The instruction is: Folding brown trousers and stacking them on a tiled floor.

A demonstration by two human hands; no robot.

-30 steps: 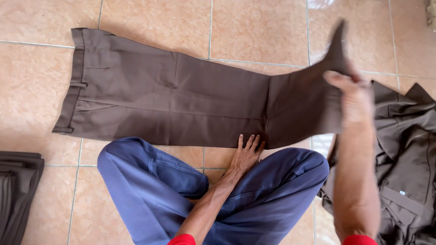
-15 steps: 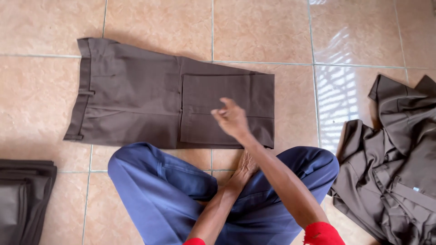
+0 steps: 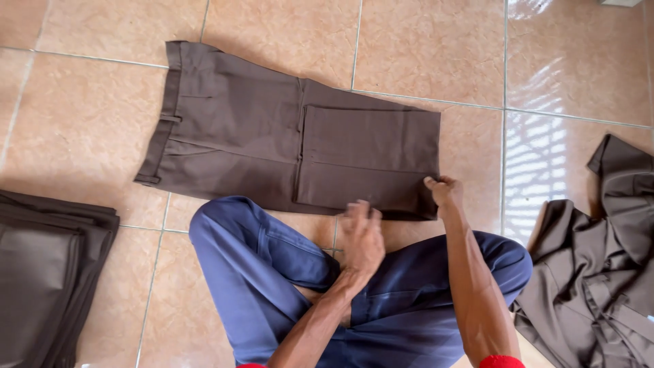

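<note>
At the far left I am seeing a stack of folded dark garments (image 3: 48,272) lying on the tiled floor (image 3: 436,48), its left and near sides cut off by the frame edge, so I cannot count the pieces. Right of it, brown trousers (image 3: 272,136) are lying flat on the tiles, waistband to the left and the legs folded back over themselves, the fold sitting at the right end. Near them, my own legs in blue trousers (image 3: 272,272) are crossing the lower middle of the view and hiding the tiles beneath. My left hand (image 3: 361,235) is hovering at the near edge of the brown trousers, blurred, fingers loosely curled; I cannot tell whether it is touching or gripping the cloth. My right hand (image 3: 444,192) is sitting at the near right corner of the fold, fingers curled onto the fabric edge, pinching it as far as I can make out. At the far right a crumpled heap of brown clothing (image 3: 599,272) is lying well apart, partly cut off by the frame
</note>
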